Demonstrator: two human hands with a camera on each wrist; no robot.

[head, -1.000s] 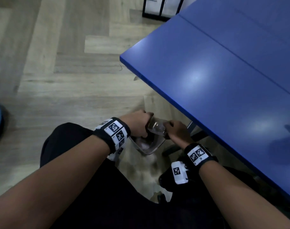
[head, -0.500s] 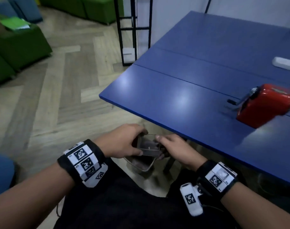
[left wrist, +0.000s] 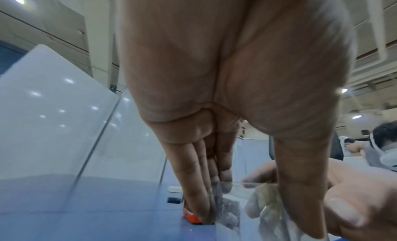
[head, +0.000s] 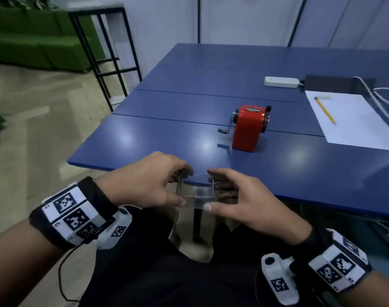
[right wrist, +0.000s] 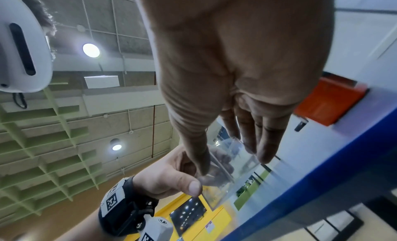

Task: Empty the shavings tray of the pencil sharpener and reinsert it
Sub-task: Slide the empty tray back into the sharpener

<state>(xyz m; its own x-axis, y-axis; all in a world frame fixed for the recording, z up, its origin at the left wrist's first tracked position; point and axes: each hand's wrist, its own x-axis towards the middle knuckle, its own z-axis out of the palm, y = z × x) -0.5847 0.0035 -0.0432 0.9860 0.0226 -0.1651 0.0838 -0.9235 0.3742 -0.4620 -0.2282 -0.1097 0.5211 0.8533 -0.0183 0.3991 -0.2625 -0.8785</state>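
Observation:
A clear plastic shavings tray (head: 195, 192) is held upright between both hands, just in front of the blue table's near edge. My left hand (head: 182, 188) pinches its left end, thumb near, fingers far. My right hand (head: 213, 190) pinches its right end the same way. The left wrist view shows the tray (left wrist: 227, 210) with greyish smudges on its wall. It appears in the right wrist view as the tray (right wrist: 232, 173) between both thumbs. The red crank pencil sharpener (head: 249, 128) stands on the table (head: 144, 134) beyond the hands, untouched.
A yellow pencil (head: 324, 110) lies on white paper (head: 353, 125) at the table's right. A white power strip (head: 281, 82) and cables lie at the back. A black metal frame (head: 104, 52) stands left of the table, on the wooden floor.
Both hands have lifted the tray from low over my lap up to the table's edge. My view has tilted up, bringing the sharpener, paper and pencil into sight.

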